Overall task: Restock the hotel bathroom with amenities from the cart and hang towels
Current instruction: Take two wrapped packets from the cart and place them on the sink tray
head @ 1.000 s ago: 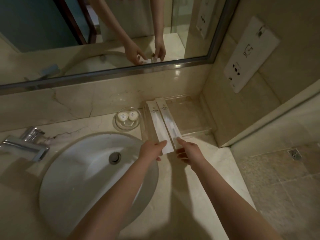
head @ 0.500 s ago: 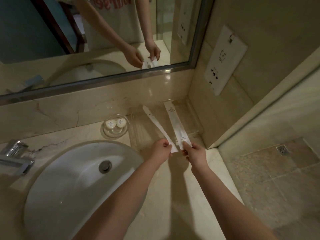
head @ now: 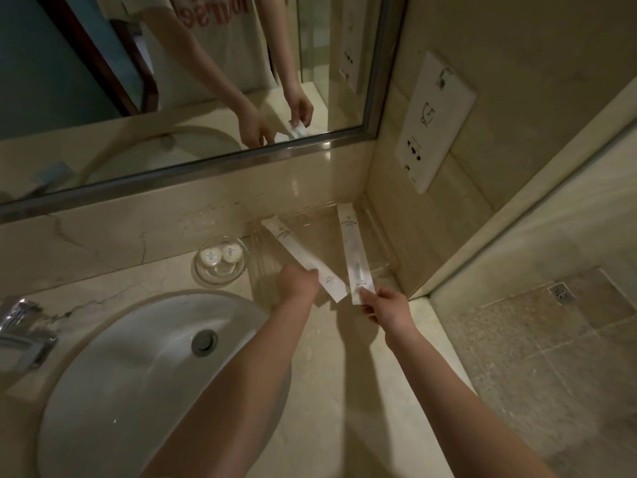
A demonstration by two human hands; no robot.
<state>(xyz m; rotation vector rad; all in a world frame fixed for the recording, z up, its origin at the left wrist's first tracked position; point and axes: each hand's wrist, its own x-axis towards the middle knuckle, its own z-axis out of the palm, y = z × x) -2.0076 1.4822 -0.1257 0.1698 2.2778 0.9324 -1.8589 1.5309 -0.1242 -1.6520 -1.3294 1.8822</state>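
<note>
Two long white amenity packets lie over a clear tray (head: 381, 236) in the counter's back right corner. My left hand (head: 297, 283) grips the near part of the left packet (head: 303, 258), which slants toward the back left. My right hand (head: 384, 305) pinches the near end of the right packet (head: 355, 251), which points almost straight at the wall. The packets' near ends sit close together, their far ends spread apart.
A glass dish (head: 220, 265) with two round white soaps stands left of the tray. The white basin (head: 138, 374) and chrome tap (head: 20, 336) fill the left. A mirror (head: 172, 81) runs along the back wall; a socket panel (head: 434, 122) is on the right wall.
The two packets lay side by side a second ago; now their far ends have fanned apart, the left one swung leftward. Both hands stayed at the near ends.
</note>
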